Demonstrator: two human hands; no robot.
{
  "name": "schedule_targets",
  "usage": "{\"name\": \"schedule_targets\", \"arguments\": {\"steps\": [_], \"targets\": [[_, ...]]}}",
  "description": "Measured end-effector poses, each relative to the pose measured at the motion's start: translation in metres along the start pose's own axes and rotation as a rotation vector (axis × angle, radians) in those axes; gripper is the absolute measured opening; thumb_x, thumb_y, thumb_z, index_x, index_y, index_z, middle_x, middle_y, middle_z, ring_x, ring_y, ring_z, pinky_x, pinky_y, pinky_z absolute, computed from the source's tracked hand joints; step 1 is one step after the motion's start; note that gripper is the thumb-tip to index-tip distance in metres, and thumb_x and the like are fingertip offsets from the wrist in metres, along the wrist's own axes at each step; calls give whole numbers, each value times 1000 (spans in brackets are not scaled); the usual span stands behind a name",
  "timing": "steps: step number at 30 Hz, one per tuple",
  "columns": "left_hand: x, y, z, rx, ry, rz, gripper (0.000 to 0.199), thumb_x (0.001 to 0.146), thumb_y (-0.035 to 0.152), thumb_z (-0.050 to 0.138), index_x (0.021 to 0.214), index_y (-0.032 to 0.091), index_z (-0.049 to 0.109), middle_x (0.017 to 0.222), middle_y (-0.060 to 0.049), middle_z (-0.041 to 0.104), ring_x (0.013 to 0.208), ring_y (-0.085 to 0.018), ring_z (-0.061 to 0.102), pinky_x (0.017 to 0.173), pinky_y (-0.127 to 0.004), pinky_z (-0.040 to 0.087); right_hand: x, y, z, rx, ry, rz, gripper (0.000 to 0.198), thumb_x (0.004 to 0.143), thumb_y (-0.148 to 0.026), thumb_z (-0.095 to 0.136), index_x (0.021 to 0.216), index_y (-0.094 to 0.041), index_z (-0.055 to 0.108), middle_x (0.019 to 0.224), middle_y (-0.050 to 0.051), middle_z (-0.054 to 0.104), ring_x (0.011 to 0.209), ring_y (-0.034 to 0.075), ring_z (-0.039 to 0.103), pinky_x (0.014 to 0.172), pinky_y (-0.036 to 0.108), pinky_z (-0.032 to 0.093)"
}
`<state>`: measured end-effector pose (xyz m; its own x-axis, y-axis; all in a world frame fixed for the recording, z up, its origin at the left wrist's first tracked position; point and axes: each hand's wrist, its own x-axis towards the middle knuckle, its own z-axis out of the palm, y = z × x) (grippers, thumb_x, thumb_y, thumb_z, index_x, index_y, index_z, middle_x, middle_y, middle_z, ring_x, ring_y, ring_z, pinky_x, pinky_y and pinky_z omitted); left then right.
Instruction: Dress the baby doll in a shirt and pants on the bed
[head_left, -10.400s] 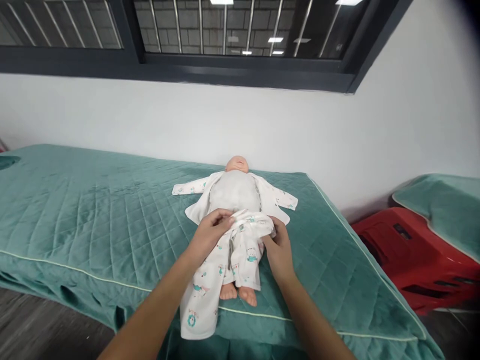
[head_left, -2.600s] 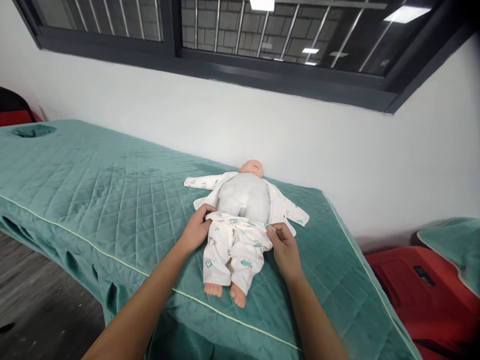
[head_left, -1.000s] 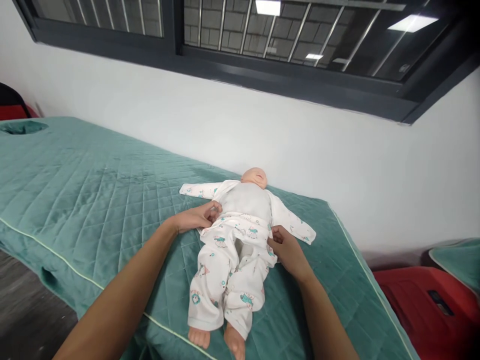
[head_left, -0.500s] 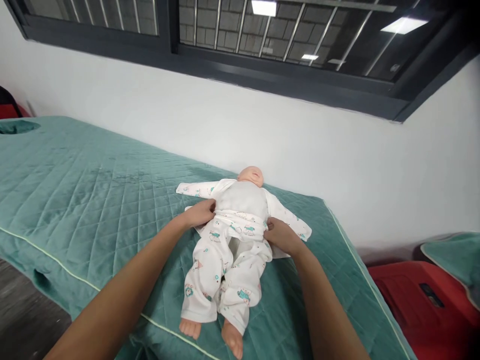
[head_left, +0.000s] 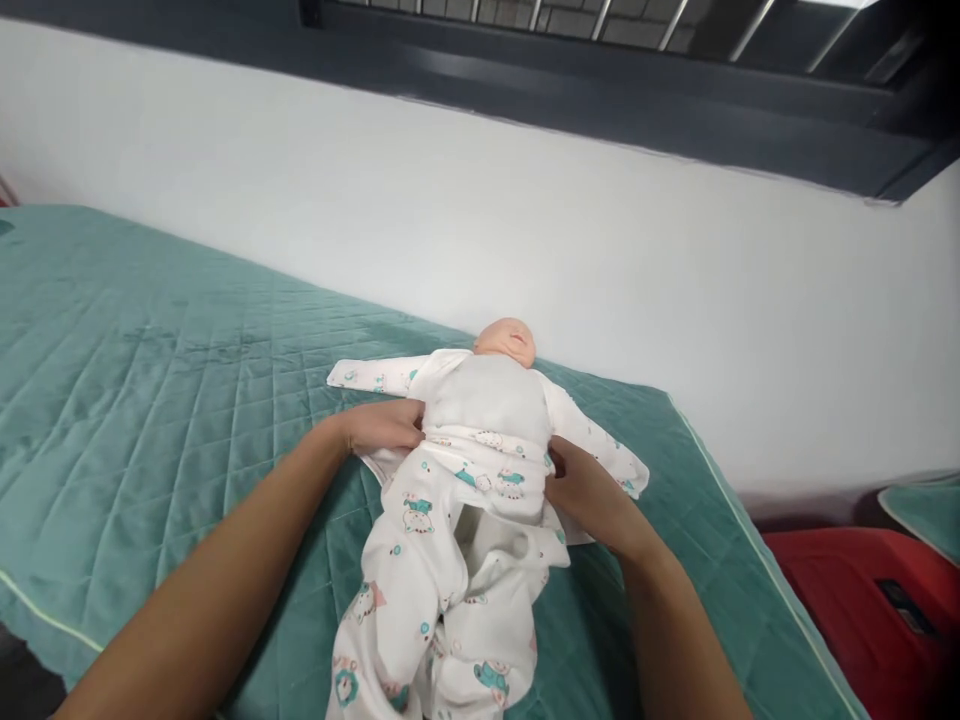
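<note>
A baby doll (head_left: pixel 507 340) lies on its back on the green quilted bed cover (head_left: pixel 187 350), its head toward the wall. It wears a white printed jacket (head_left: pixel 592 430), spread open at the front, over a plain white undershirt (head_left: pixel 487 395). White baby trousers (head_left: pixel 420 520) with animal prints cover its legs and reach the waist. My left hand (head_left: pixel 385 425) pinches the waistband at one side of the doll. At the opposite side, my right hand (head_left: pixel 589 492) has its fingers closed on the waistband too. Both sets of fingertips are partly hidden by the cloth.
The white wall (head_left: pixel 600 270) runs behind the bed, below a dark window frame (head_left: pixel 487 75) with metal bars. Right of the bed edge stands a red plastic object (head_left: pixel 855 600), with green cloth (head_left: pixel 926 510) behind it.
My view has moved closer and tilted down, so the doll's feet have left the picture. Both hands stay at the waistband, which sits at nearly the same height on the doll.
</note>
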<state>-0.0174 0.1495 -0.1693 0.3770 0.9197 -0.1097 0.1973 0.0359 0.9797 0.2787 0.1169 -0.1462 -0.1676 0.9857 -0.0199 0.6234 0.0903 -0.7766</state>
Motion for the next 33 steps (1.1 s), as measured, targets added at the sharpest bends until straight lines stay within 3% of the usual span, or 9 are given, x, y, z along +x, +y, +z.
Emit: {"name": "schedule_targets", "arguments": {"steps": [4,7,14,21,33], "targets": [[-6,2,8,-126,-139,8,23,60,13,69,83,16,72,78,-5,74,82,-25,67,70,-32,53,-4,-7,-1,288,-111,-6,21,67,-17,65,86,-24,65,84,0,69,80,22,59,68,31,46],[-6,5,12,-240,-195,13,24,64,14,68,88,15,72,82,-6,74,87,-25,67,77,-35,53,-5,-7,-1,461,-169,0,33,70,-14,62,101,-24,65,100,2,71,92,24,62,79,35,49],[-6,6,15,-326,-81,-30,22,65,11,69,87,15,72,81,-4,74,79,-22,67,74,-34,52,0,9,11,733,-195,-51,40,70,-13,60,108,-25,66,101,2,73,88,21,67,78,35,51],[-4,-4,13,-403,-153,-4,20,71,15,69,91,12,72,88,-8,75,80,-19,67,78,-33,51,6,23,9,676,-139,-31,40,73,-23,67,113,-22,67,102,5,74,90,25,68,78,38,52],[-9,3,6,-288,-287,16,30,68,7,65,97,12,73,98,-8,75,90,-22,68,87,-34,49,2,23,-1,666,-220,7,41,74,-24,69,115,-24,68,110,5,73,97,27,68,88,41,51]]}}
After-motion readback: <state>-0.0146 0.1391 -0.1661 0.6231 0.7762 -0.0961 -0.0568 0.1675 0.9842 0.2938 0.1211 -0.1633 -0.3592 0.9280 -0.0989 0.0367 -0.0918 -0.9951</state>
